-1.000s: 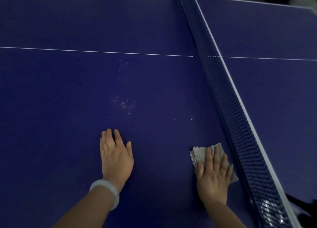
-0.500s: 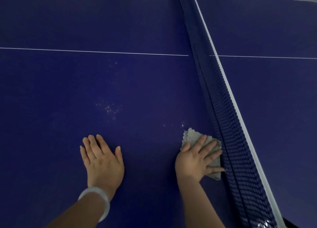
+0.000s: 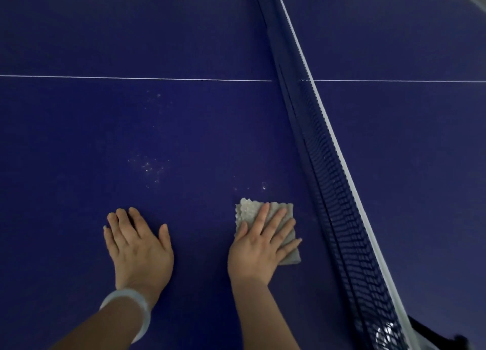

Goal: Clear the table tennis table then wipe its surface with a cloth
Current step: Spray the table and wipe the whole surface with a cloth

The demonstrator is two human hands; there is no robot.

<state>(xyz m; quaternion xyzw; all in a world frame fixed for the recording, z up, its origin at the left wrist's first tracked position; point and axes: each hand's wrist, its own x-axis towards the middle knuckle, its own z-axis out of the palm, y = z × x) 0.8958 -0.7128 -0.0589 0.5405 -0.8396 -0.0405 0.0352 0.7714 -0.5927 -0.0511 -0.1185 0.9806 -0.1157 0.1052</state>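
Right hand [image 3: 259,247] flat, fingers straight, pressing grey cloth [image 3: 265,226] at lower centre, near net [image 3: 339,192]. Left hand [image 3: 138,247] flat on blue table tennis table [image 3: 79,139], holding nothing. Risk: white specks [image 3: 151,168] mid-frame missed — stroke too short; cloth snagging net.

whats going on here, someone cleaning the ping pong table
Yes. A person is wiping the blue table with a small grey cloth. The right hand presses flat on the cloth, close to the net. The left hand, with a pale bangle on its wrist, rests flat on the bare surface. White specks lie ahead of the cloth, not yet wiped.
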